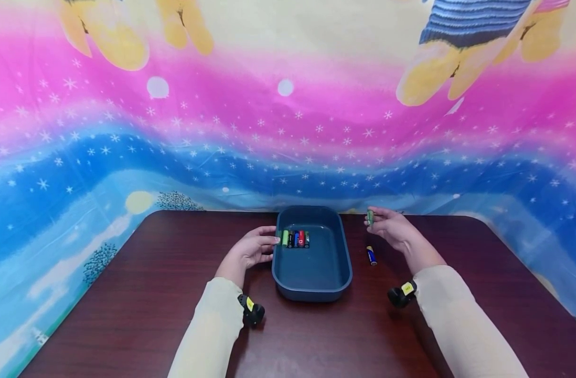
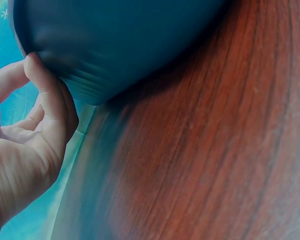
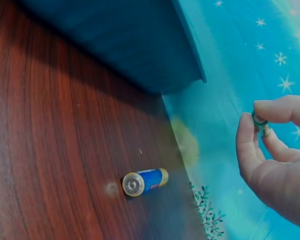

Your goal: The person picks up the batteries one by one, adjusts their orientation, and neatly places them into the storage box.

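A dark blue-grey plastic bin [image 1: 311,291] stands mid-table. My left hand [image 1: 255,248] holds its left wall at the rim, and in the left wrist view a curled finger [image 2: 47,95] touches the wall. Several batteries [image 1: 296,239], green, black, blue and red, lie side by side in a row inside the bin near that hand. To the right of the bin and above the table, my right hand [image 1: 393,229] pinches a green battery [image 1: 370,217] between thumb and fingertips. A blue and gold battery [image 3: 149,181] lies on the table below that hand.
The dark reddish wooden table [image 1: 165,310] extends around the bin. Behind its far edge hangs a pink and blue patterned cloth [image 1: 250,131]. Each wrist carries a black camera; the right one [image 1: 402,295] sits low over the table.
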{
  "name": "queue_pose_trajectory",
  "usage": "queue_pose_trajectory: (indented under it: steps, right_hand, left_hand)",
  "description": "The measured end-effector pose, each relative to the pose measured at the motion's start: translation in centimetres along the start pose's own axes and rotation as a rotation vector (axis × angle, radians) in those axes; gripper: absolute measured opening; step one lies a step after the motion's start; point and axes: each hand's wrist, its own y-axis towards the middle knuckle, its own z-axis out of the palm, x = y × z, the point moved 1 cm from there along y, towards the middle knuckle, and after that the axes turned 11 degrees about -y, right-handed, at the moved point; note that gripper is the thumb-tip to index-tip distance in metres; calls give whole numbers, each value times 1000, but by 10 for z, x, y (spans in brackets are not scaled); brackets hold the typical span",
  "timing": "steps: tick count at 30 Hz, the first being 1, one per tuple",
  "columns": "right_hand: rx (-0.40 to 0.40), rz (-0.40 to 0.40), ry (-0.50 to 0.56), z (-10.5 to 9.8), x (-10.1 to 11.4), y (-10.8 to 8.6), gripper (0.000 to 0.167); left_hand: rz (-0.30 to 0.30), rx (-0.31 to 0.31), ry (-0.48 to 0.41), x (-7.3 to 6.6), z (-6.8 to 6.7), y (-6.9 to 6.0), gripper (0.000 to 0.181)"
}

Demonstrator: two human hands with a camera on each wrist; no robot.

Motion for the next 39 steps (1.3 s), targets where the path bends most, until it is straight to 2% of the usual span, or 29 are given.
queue_pose_trajectory:
  steps: [10, 27, 39]
  right_hand:
    - [25, -16, 28, 8, 7, 1, 73]
    - [13, -37, 119, 24, 22, 8, 72]
    - [38, -41, 127, 42, 30, 17, 70]
  left_hand:
    - [4, 11, 3, 1, 0, -1, 50]
    - [1, 7, -6, 0, 0, -1, 52]
    - [2, 7, -7, 0, 1, -1, 51]
